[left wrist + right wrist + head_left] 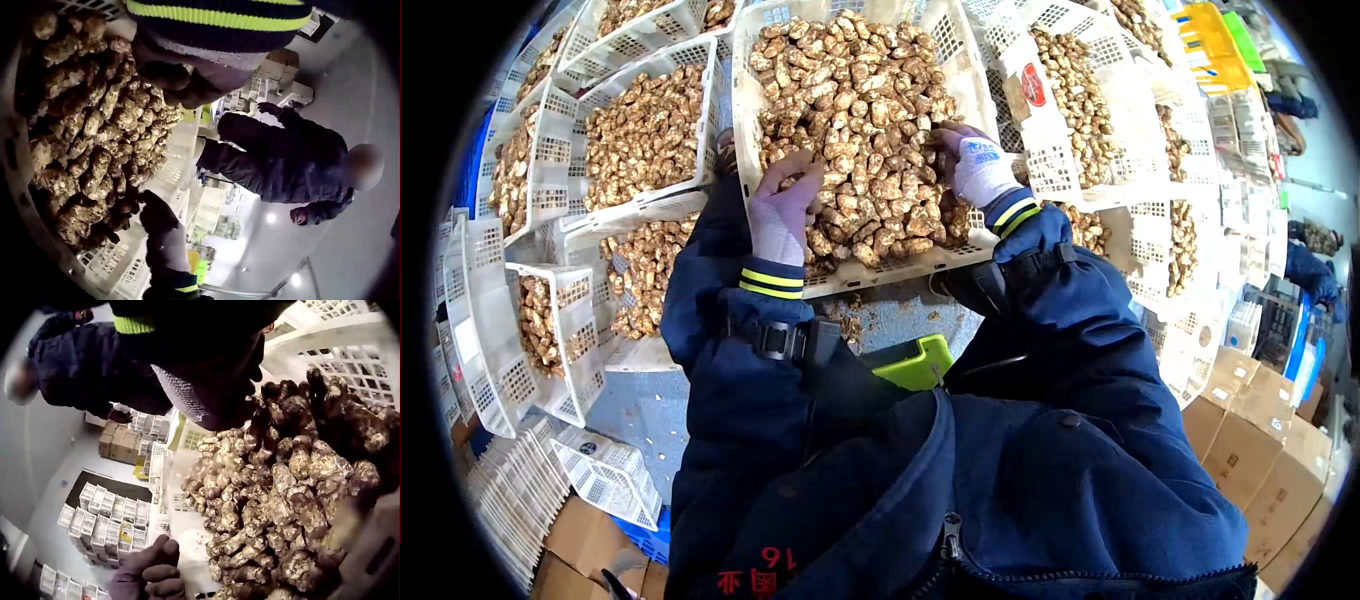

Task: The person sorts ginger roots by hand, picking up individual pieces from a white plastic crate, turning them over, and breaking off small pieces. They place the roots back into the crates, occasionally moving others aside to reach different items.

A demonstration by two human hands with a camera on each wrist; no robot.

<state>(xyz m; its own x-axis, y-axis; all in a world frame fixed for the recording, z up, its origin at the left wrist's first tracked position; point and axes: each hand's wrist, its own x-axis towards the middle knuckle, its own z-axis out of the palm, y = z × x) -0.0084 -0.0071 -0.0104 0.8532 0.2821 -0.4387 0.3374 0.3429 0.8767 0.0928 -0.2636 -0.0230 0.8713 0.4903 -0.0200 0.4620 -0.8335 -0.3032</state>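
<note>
Tubers lie heaped in a white crate close before the blue jacket, likely for easy reach; its walls keep them from rolling off. On my feed the left hand bends its fingers over the left side, the right hand reaches in by the opposite wall; I cannot tell whether either grips one. Filled crates stand alongside, probably to stay handy.

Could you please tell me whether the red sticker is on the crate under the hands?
No, the red sticker is on the neighbouring crate to the right.
</note>
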